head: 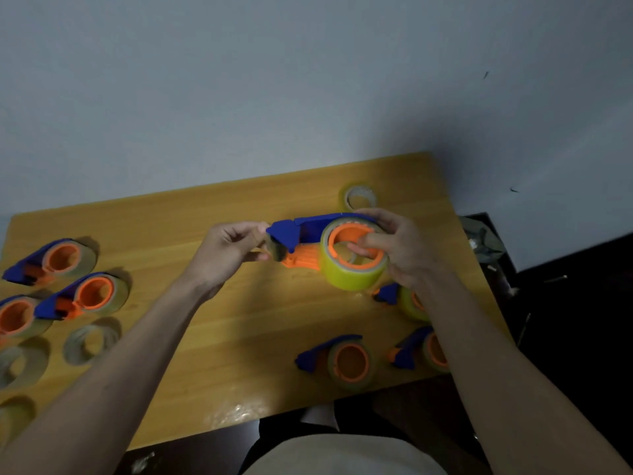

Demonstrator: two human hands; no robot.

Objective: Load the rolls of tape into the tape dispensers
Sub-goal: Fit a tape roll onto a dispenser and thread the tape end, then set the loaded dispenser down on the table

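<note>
A blue-and-orange tape dispenser (pixel 301 234) is held above the wooden table (pixel 212 323), just right of centre, with a yellowish roll of tape (pixel 349 272) seated on its orange hub and the blue nose pointing toward 9 o'clock. The right hand (pixel 394 248) grips the roll end at 3 o'clock of the dispenser, fingers curled over the rim and a fingertip inside the hub. The left hand (pixel 229 248), at 9 o'clock of the nose, pinches the loose tape end (pixel 274 248) between thumb and fingers. Loaded dispensers (pixel 82 296) sit at 9 o'clock on the table, others (pixel 339 359) at 5 o'clock, bare rolls (pixel 90 341) at 8 o'clock, and one spare roll (pixel 359 197) at 12 o'clock of the held one
</note>
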